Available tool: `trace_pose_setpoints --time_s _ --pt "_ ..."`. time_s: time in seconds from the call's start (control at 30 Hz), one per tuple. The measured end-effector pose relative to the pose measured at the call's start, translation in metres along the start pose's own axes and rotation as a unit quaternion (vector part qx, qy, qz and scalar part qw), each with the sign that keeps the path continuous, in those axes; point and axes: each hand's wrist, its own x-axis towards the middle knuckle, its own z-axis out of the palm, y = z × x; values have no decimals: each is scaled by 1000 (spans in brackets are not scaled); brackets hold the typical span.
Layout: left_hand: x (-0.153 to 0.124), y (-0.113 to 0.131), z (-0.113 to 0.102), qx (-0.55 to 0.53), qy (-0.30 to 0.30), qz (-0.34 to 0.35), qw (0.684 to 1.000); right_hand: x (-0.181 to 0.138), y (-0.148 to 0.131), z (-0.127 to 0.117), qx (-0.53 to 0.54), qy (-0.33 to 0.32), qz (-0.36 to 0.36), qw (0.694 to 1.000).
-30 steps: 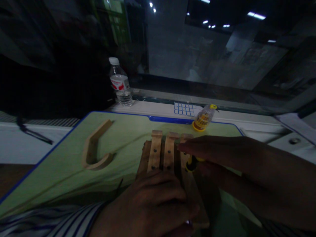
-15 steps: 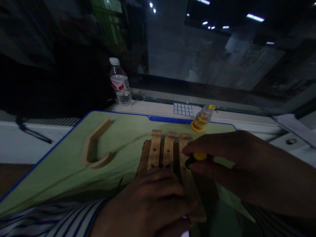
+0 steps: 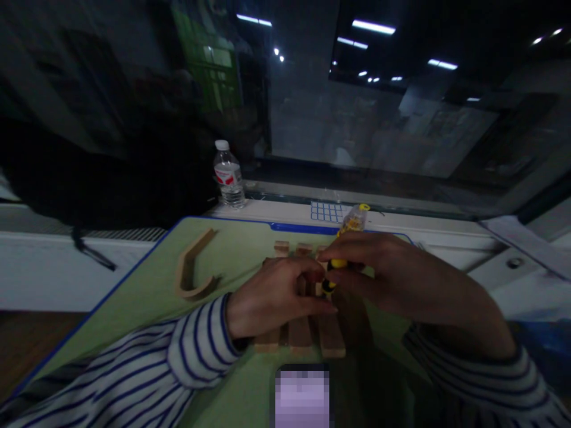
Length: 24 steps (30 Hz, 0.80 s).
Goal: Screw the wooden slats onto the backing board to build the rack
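Observation:
A slatted wooden piece (image 3: 307, 333) of three parallel strips lies on the green mat (image 3: 147, 291). My left hand (image 3: 276, 294) rests on top of the slats with its fingers curled down, pressing the piece. My right hand (image 3: 392, 276) is closed around a small yellow and black screwdriver (image 3: 332, 274), held upright over the right slat, close to my left fingertips. A curved wooden part (image 3: 191, 270) lies apart on the mat to the left.
A water bottle (image 3: 229, 176) stands on the white ledge behind the mat. A clear container with yellow ends (image 3: 352, 221) lies at the mat's far edge beside a blue grid label (image 3: 326, 211). A blurred phone (image 3: 302, 397) sits at the near edge. Glass rises behind.
The view has pulled back and tilted up. My left hand has slid forward along the slats toward the screwdriver. My right hand has raised the screwdriver upright over the right slat.

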Motion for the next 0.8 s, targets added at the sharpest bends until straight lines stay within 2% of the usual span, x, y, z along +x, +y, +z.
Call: trace_pose_setpoints --time_s 0.13,0.27,0.5,0.7,0.8 --pt "9 -2 7 -2 8 25 1000 0 1 0 -1 -2 3 1000" --pt "10 -6 9 -13 -1 15 1000 -1 -3 -1 -5 7 -10 1000" --pt "11 -11 5 -41 -55 -3 998 -4 -6 -2 -16 18 -14 1000" --pt "11 -15 1 -81 -121 25 989 -2 -4 0 -39 35 8 999" --pt "12 -14 0 -90 -129 36 987 -2 -4 1 -48 38 4 998"
